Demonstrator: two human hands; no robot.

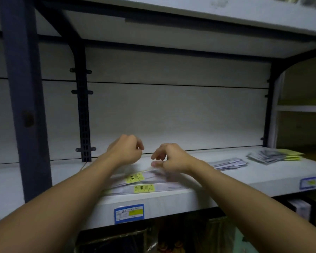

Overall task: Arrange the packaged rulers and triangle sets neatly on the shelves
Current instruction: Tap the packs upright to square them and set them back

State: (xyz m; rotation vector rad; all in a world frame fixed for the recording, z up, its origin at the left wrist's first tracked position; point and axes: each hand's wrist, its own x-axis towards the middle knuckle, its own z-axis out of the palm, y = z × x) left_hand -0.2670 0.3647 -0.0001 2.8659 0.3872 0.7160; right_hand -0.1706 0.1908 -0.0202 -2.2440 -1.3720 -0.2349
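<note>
From the head camera, both bare arms reach forward over a white shelf (217,196) set in a dark blue metal frame (24,99). The left hand (125,149) hovers above the back of the shelf with its fingers curled inward toward the palm; nothing shows between them, though the fingertips are turned away and I cannot tell for sure. The right hand (169,157) sits just beside it, fingers loosely bent and slightly spread, the thumb low and touching or nearly touching the top of a stack of packaged rulers (144,181). That stack lies flat near the shelf's front edge, between the two forearms, its yellow labels facing up; the upper packets look a little skewed and blurred. Farther right on the same shelf lies a smaller pile of packaged rulers with white tags (228,163), and beyond it, well apart, a fanned heap of triangle sets (274,155) with yellow card backs. A blue-bordered price label (129,213) is stuck to the shelf's front lip below the stack.
</note>
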